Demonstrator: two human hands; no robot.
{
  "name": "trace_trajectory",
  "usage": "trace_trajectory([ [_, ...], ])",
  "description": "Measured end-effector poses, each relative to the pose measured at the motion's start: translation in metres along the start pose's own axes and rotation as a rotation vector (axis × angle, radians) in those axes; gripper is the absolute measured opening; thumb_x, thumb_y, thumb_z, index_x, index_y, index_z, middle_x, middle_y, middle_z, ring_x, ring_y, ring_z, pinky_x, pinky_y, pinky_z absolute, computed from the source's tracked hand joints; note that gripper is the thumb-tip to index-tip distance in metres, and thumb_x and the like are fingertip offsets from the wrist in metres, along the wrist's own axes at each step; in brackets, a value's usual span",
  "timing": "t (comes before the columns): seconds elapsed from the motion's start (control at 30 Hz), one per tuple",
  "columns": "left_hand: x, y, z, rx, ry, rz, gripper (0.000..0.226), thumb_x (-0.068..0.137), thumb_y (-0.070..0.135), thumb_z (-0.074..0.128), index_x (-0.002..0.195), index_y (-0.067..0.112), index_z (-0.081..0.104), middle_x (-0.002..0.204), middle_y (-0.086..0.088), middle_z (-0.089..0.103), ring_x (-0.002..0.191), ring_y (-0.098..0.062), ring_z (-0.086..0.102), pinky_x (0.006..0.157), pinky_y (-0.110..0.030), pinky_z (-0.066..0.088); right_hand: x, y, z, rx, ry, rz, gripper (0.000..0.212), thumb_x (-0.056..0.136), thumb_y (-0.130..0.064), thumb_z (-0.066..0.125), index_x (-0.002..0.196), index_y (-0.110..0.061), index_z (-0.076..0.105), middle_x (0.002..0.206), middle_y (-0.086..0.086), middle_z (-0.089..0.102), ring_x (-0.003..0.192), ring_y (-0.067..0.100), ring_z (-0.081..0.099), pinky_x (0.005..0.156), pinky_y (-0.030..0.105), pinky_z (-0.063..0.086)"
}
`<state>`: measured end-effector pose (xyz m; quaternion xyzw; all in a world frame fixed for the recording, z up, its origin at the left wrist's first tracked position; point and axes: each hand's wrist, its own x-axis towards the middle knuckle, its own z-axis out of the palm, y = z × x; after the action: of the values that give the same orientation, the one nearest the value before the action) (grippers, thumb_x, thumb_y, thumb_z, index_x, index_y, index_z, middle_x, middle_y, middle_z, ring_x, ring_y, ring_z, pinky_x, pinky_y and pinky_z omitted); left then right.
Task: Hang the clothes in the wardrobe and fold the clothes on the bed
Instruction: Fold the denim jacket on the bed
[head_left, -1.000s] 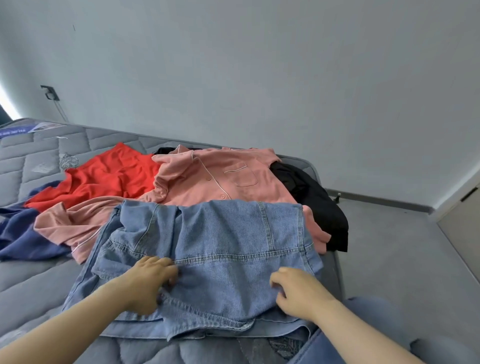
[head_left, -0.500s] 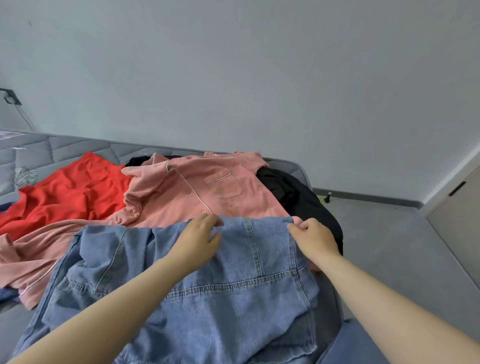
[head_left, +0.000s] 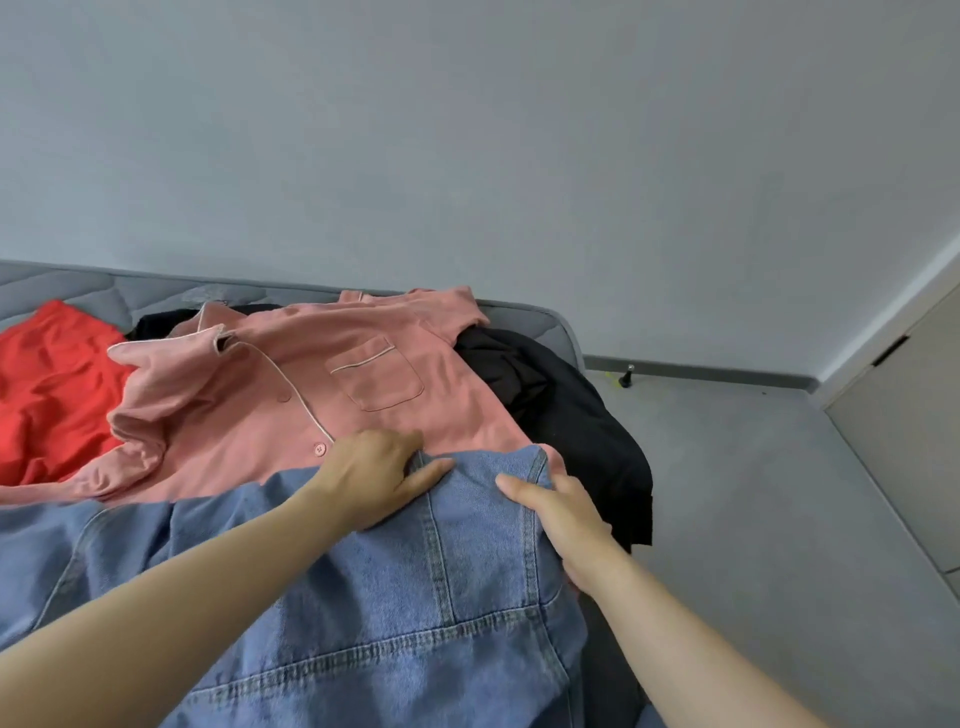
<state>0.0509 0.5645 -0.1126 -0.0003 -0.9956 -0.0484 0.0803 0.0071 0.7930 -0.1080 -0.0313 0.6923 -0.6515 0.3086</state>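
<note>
Across the bottom of the frame, a denim jacket (head_left: 395, 623) is lying spread on the bed (head_left: 540, 325), its long side running left to right and its bulk trailing toward the viewer from both hands. At its far edge, near the middle of the frame, the left hand (head_left: 371, 478) is resting on the cloth with the thumb stretched along it; whether its fingers are hooking under the edge I cannot tell. Just to the right, the right hand (head_left: 563, 514) is pinching the far right corner, thumb on top and fingers curling behind. With both hands sitting on that far edge, the fold is probably turning on drawing it back over the near part, the right hand being nearer the corner. Beyond, a pink shirt (head_left: 291, 405) is lying partly under the jacket, with a red garment (head_left: 52, 395) at middle left and a black garment (head_left: 566, 415) at right, draping off the bed.
</note>
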Motion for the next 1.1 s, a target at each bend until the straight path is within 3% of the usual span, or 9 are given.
trace_trajectory([
  [0.1,0.006,-0.005,-0.012,0.007,0.239,0.1,0.056,0.081,0.068,0.034,0.059,0.017,0.044,0.048,0.003,0.047,0.047,-0.024,0.053,0.049,-0.025,0.023,0.002,0.006,0.006,-0.06,0.111,-0.144,0.008,0.089,-0.013,0.067,0.091,-0.017,0.074,0.104,0.009,0.071,0.092,0.014,0.07,0.07,0.016,0.053],
  [0.17,0.015,-0.003,-0.014,0.023,0.27,0.113,0.054,0.081,0.066,0.036,0.057,0.018,0.039,0.048,0.0,0.052,0.045,-0.028,0.054,0.048,-0.024,0.023,0.013,0.003,0.012,-0.176,0.254,-0.241,0.01,0.09,-0.008,0.064,0.092,0.001,0.068,0.101,0.021,0.068,0.093,0.027,0.067,0.078,0.033,0.056],
  [0.27,0.04,-0.007,-0.017,0.016,0.299,0.028,0.056,0.08,0.067,0.033,0.058,0.016,0.041,0.057,-0.007,0.058,0.052,-0.032,0.057,0.05,-0.028,0.028,0.035,-0.022,0.02,-0.262,0.366,-0.339,0.022,0.09,-0.008,0.063,0.084,0.013,0.059,0.083,0.023,0.065,0.078,0.033,0.062,0.073,0.038,0.05],
  [0.4,0.047,-0.016,-0.018,0.07,0.154,-0.068,0.051,0.089,0.061,0.046,0.084,0.013,0.06,0.088,-0.007,0.061,0.084,-0.03,0.06,0.068,-0.036,0.038,0.047,-0.029,0.016,-0.458,0.351,-0.26,0.023,0.091,-0.017,0.064,0.079,0.0,0.056,0.075,0.01,0.061,0.069,0.021,0.054,0.066,0.031,0.043],
  [0.5,0.02,-0.025,-0.009,-0.048,0.029,-0.121,0.041,0.093,0.051,0.047,0.106,0.014,0.056,0.103,-0.005,0.055,0.102,-0.027,0.053,0.083,-0.037,0.039,0.028,-0.019,0.019,-0.597,0.488,-0.163,0.036,0.091,-0.032,0.064,0.12,-0.014,0.055,0.111,0.001,0.06,0.102,0.02,0.058,0.083,0.031,0.045],
  [0.6,-0.02,-0.054,-0.012,-0.083,0.021,-0.15,0.039,0.096,0.043,0.046,0.122,0.014,0.053,0.114,-0.005,0.055,0.109,-0.029,0.053,0.087,-0.039,0.045,0.008,-0.013,0.032,-0.797,0.587,-0.489,0.059,0.088,-0.03,0.068,0.138,-0.011,0.045,0.136,0.003,0.051,0.125,0.022,0.049,0.105,0.042,0.038],
  [0.67,-0.046,-0.079,-0.022,-0.086,0.056,-0.211,0.039,0.097,0.038,0.047,0.123,0.011,0.057,0.114,-0.009,0.06,0.106,-0.033,0.057,0.088,-0.042,0.047,-0.002,-0.01,0.046,-1.033,0.524,-0.668,0.055,0.088,-0.031,0.067,0.136,-0.011,0.049,0.136,0.003,0.051,0.127,0.022,0.047,0.11,0.05,0.03],
  [0.8,-0.1,-0.123,-0.043,-0.066,0.027,-0.336,0.045,0.096,0.044,0.04,0.098,0.008,0.067,0.093,-0.013,0.064,0.091,-0.035,0.061,0.081,-0.043,0.047,-0.01,-0.006,0.093,-1.234,0.189,-0.611,0.049,0.096,-0.039,0.052,0.141,-0.025,0.04,0.147,-0.005,0.034,0.139,0.011,0.027,0.12,0.049,-0.001],
  [1.1,-0.156,-0.178,-0.054,-0.046,-0.041,-0.434,0.031,0.092,0.037,0.058,0.088,0.006,0.06,0.095,-0.009,0.058,0.091,-0.029,0.057,0.07,-0.033,0.032,-0.011,-0.01,0.193,-1.324,-0.067,-0.535,0.053,0.096,-0.039,0.052,0.143,-0.022,0.035,0.151,0.002,0.027,0.143,0.016,0.02,0.119,0.052,-0.003],
])
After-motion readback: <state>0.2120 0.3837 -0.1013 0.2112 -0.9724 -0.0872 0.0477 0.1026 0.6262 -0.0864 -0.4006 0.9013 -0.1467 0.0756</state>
